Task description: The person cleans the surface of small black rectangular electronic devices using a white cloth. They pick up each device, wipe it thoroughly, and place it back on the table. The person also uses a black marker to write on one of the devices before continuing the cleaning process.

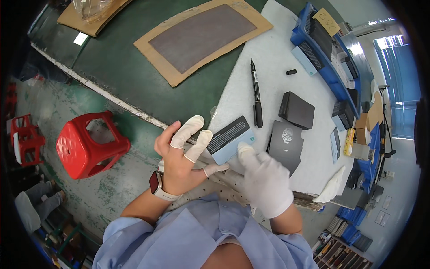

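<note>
A black-and-light-blue printed card or flat box (230, 140) lies tilted in front of me at the near edge of the white-covered table. My right hand (266, 181), in a white glove, has its fingers closed at the card's lower right side, a fingertip on the blue part. My left hand (183, 154) is at the card's left side, fingers spread, with pale finger cots on the thumb and two fingers. Its fingertips are close to the card; whether they touch it is unclear. To the right are a dark grey printed piece (285, 145) and a closed black box (296, 110).
An uncapped black marker (256, 94) and its cap (291, 71) lie beyond the card. A blue bin (329, 67) of boxes stands at the far right. Cardboard with a grey panel (204, 38) rests on the green table. A red stool (92, 143) stands at left.
</note>
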Tool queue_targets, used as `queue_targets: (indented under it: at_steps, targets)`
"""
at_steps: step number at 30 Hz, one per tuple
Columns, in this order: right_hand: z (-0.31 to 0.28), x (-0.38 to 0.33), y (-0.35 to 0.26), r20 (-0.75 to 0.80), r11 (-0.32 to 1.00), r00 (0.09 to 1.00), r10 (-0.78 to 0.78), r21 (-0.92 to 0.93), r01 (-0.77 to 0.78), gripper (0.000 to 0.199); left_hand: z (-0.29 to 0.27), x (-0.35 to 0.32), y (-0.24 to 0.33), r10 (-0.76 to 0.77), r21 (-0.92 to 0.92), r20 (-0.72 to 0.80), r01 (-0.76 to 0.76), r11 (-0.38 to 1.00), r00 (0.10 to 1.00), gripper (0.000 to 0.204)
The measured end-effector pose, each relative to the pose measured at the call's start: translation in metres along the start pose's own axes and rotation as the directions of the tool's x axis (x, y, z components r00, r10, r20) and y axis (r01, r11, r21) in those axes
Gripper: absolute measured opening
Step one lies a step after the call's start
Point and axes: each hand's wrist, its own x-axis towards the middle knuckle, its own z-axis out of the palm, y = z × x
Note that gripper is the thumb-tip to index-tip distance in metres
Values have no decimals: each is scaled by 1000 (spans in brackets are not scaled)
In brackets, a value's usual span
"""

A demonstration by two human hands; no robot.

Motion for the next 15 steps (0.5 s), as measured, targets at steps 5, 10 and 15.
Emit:
queue_targets:
  at_steps: [5,10,15]
  targets:
    - [-1,-2,3,148,988,977,-153,32,150,48,-2,0,-3,19,12,23,-20,1000,1000,69]
    - [5,-7,-3,35,996,996,-83,-29,84,40,-5,4,-1,37,27,51,-38,999,998,72]
    - [-8,0,10,-16,962,994,-104,251,105,46,-2,0,-2,9,6,12,-9,1000,1000,71]
